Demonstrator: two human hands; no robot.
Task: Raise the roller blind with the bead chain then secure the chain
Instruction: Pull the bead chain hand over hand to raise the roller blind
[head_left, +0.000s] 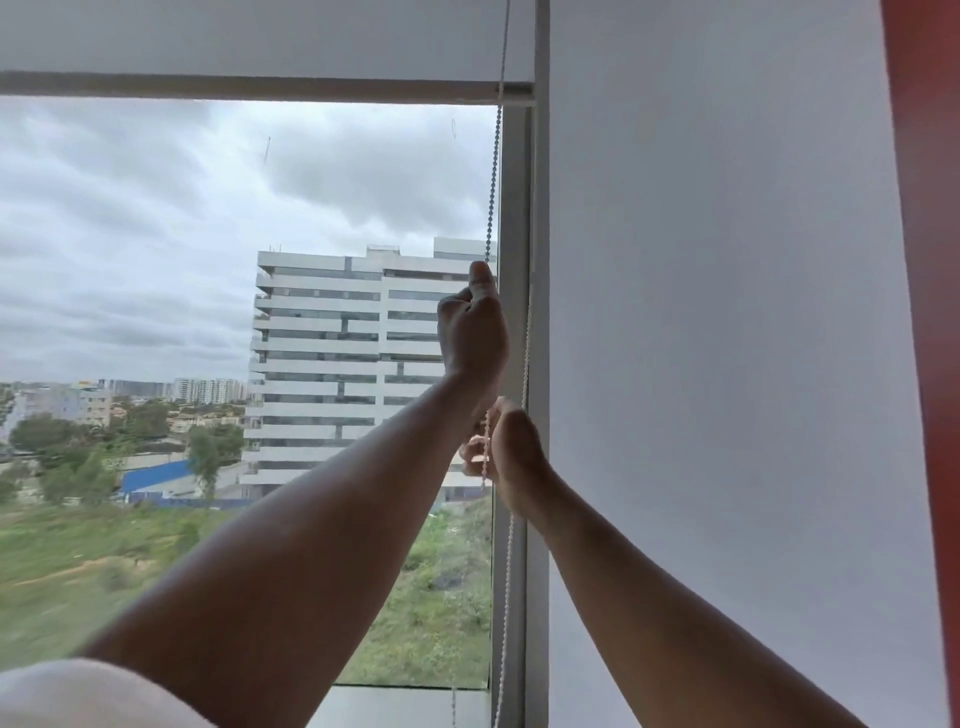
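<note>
Grey sky is filling the window as you are hauling the bead chain (492, 176) at three o'clock: left hand (474, 332) fisted on it, right hand (511, 447) pinching below. Roller blind (260, 85) is sitting near twelve; next, another downward pull, then securing.

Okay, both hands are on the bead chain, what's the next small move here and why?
Probably pull down with the left hand, gripping the bead chain higher up, while the right hand takes the slack below. The blind's bottom bar is already near the top, so little travel seems left.
</note>
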